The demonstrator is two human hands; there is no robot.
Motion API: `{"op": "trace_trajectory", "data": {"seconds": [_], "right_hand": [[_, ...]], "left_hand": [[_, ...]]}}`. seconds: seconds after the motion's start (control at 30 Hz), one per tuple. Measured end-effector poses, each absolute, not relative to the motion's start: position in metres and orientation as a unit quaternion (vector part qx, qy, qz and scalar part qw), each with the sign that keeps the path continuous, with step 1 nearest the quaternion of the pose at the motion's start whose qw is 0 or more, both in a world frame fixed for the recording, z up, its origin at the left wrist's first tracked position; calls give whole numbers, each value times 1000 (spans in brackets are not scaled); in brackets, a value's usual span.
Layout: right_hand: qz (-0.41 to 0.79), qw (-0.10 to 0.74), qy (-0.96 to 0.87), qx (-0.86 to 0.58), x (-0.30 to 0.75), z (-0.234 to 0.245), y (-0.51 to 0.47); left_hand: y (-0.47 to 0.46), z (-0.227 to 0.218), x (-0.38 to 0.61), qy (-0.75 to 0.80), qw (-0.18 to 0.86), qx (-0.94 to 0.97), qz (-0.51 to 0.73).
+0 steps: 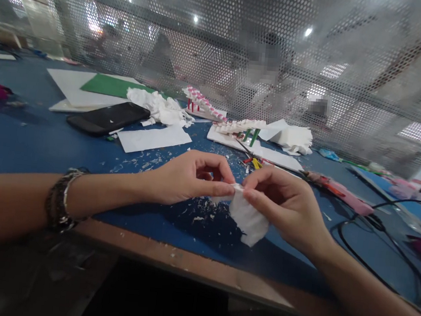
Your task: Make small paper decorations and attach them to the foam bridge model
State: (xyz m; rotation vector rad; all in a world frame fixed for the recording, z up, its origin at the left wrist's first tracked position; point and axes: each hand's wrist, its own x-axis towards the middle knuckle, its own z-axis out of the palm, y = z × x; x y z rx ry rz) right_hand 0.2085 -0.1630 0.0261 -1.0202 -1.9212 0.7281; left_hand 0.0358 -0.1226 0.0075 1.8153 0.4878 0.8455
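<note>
A thin, crumpled piece of white tissue paper [249, 222] hangs over the front of the blue table. Thumb and forefinger of my left hand [193, 178] pinch its upper left edge. Close beside it, my right hand [284, 200] pinches the same edge, so the two sets of fingertips nearly meet. The sheet's loose part droops below my right fingers. Small white scraps [205, 214] lie scattered on the tabletop beneath and behind my hands. Just beyond my fingertips are yellow-handled scissors or a similar tool [256, 163], partly hidden.
Behind my hands stand two small stair-like models [204, 103] on white bases. A black phone [108, 117], torn tissue [159, 107] and white paper [154, 138] lie left. At right are a pink glue gun [341, 191] and black cable [342, 235]. A perforated metal screen [214, 44] closes the back.
</note>
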Motion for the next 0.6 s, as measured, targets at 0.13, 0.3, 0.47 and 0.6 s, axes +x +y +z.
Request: {"op": "trace_trajectory", "data": {"seconds": [0.13,0.3,0.47,0.6], "right_hand": [[280,411,-771,-399,209,25,-162],[318,428,-763,-365,209,25,-163],[321,418,-774,-351,210,26,-165],[318,405,-775,-367,210,28,-166]], "left_hand": [[-123,8,35,212,508,756,354],[-123,9,35,196,529,750,345],[-123,9,34,184,561,740,323],[-123,10,33,185,591,719,315]]}}
